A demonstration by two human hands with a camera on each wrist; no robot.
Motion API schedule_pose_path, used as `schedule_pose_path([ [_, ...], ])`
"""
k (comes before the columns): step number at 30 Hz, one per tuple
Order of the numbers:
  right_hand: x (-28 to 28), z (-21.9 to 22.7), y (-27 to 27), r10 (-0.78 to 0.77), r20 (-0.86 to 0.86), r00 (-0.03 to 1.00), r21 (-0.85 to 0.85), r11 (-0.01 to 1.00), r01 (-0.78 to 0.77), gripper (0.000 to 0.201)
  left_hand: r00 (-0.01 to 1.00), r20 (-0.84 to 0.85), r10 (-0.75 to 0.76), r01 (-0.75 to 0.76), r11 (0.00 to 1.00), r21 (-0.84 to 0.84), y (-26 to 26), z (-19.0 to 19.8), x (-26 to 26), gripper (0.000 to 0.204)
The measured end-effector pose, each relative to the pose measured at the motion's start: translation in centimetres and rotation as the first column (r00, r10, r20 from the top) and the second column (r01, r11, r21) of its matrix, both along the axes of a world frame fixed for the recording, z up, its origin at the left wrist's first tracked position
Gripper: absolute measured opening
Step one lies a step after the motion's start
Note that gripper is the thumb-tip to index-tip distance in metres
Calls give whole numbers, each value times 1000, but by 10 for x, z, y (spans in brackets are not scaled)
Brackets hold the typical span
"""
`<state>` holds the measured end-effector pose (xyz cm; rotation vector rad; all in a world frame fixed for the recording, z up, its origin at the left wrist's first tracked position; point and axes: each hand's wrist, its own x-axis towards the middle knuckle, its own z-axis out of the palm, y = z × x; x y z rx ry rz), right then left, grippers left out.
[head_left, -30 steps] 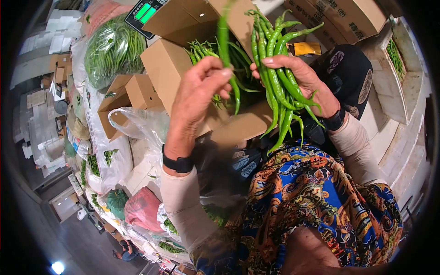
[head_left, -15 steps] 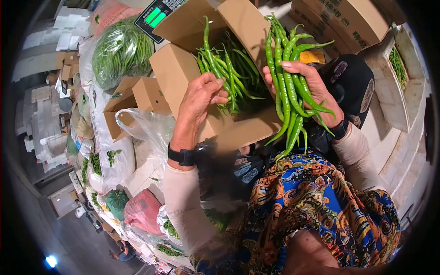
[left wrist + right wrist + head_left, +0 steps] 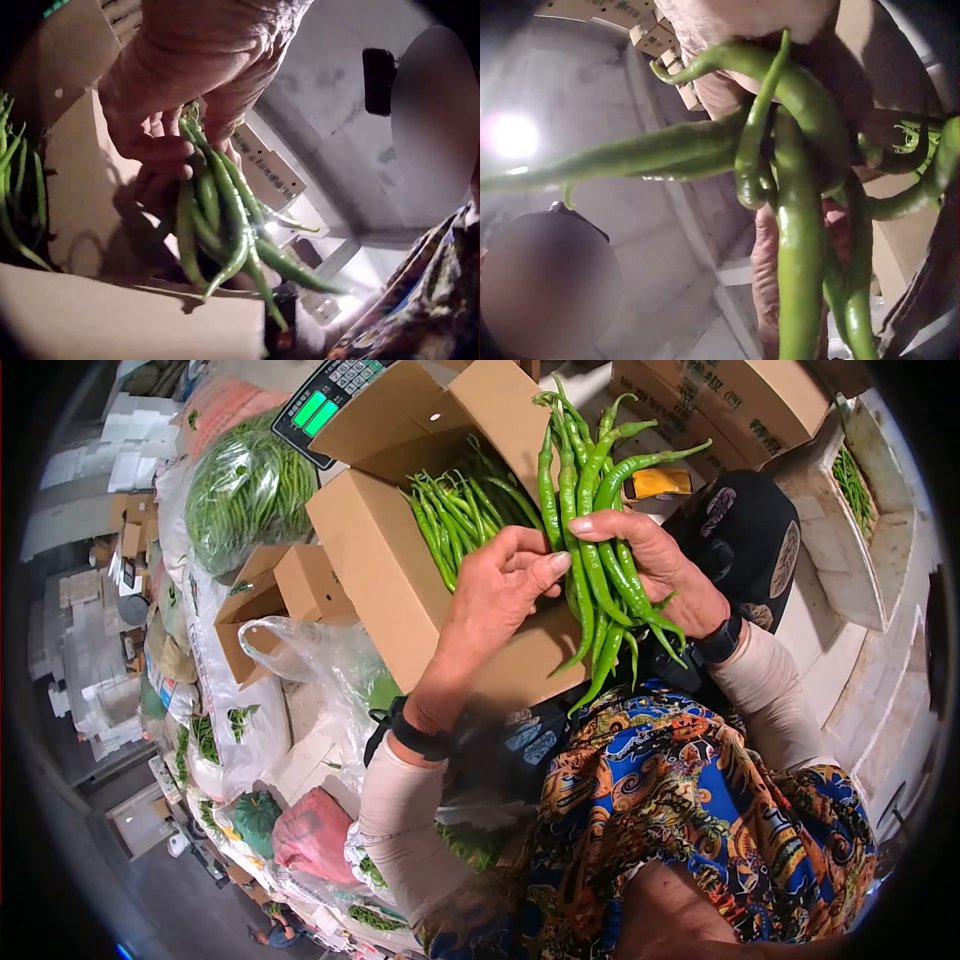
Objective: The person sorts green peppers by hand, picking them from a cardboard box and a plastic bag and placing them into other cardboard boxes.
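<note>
Long green peppers (image 3: 600, 560) stand in a bunch in my right hand (image 3: 660, 560), the thumb lying across their front. My left hand (image 3: 500, 590) is at the bunch's left edge, its thumb and fingertips pinching a pepper there. In the left wrist view, curled fingers of the left hand (image 3: 202, 67) meet the upper part of the bunch (image 3: 225, 210). Peppers (image 3: 799, 225) partly cover the right hand (image 3: 750, 22) in the right wrist view. Below and left of the bunch is an open cardboard box (image 3: 375, 550) with more peppers (image 3: 450, 520) inside.
A scale (image 3: 325, 410) with a lit green display sits behind the box. Left are a clear bag of peppers (image 3: 245, 490), a smaller open box (image 3: 310, 585) and a clear plastic bag (image 3: 320, 660). A white crate (image 3: 850, 550) stands at right, near a printed carton (image 3: 740, 410).
My left hand went down to the box with a single pepper, let it go there, and has come back right to the bunch. The right hand still holds the bunch.
</note>
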<state>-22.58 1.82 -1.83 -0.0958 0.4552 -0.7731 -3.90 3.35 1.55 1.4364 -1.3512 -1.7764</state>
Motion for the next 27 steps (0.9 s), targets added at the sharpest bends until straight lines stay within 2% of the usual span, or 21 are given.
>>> schedule_pose_path([
  [2, 3, 9, 4, -53, -115, 992, -23, 998, 51, 27, 994, -91, 61, -60, 998, 17, 1, 7, -6, 27],
  [3, 3, 8, 2, -15, -83, 996, -37, 999, 12, 30, 994, -99, 53, -52, 999, 14, 3, 6, -6, 27],
  [7, 2, 13, 4, -40, -74, 996, -101, 994, 32, 34, 987, -129, 93, -89, 995, 35, 4, -4, -1, 23],
  [9, 5, 15, 3, -46, -52, 998, -118, 992, 40, 36, 958, -265, 115, -103, 993, 58, 3, -6, -1, 18],
  [11, 10, 21, 5, -181, -133, 974, -215, 965, 151, 41, 958, -261, 117, -109, 993, 46, 4, -1, -4, 20],
  [13, 6, 18, 2, -145, -149, 978, -215, 970, 111, 45, 947, -258, 194, -195, 981, 19, 7, 5, -8, 21],
  [16, 2, 25, 1, -140, -168, 976, -211, 972, 104, 47, 956, -251, 150, -157, 988, -7, 8, 9, -8, 19],
  [17, 0, 30, 2, -136, -223, 965, -242, 967, 80, 43, 956, -251, 154, -160, 987, -4, 7, 13, -8, 19],
  [19, -8, 37, 2, -93, -322, 942, -293, 956, -6, 40, 994, -92, 50, -64, 987, -146, 6, 20, -6, 22],
  [22, -6, 24, 1, -101, -265, 959, -277, 960, 24, 42, 986, -119, 121, -143, 969, -202, 5, 17, -4, 21],
  [23, -2, 23, 0, -107, -135, 985, -218, 973, 76, 38, 986, -118, 122, -143, 971, -193, 5, 19, -4, 21],
  [25, 0, 11, -3, -118, 84, 989, -83, 989, 125, 34, 945, -248, 215, -230, 973, -32, 3, 25, -4, 20],
  [27, 2, -6, -8, -96, 169, 981, -94, 989, 113, 36, 956, -223, 190, -203, 979, -37, 0, 17, 6, 21],
])
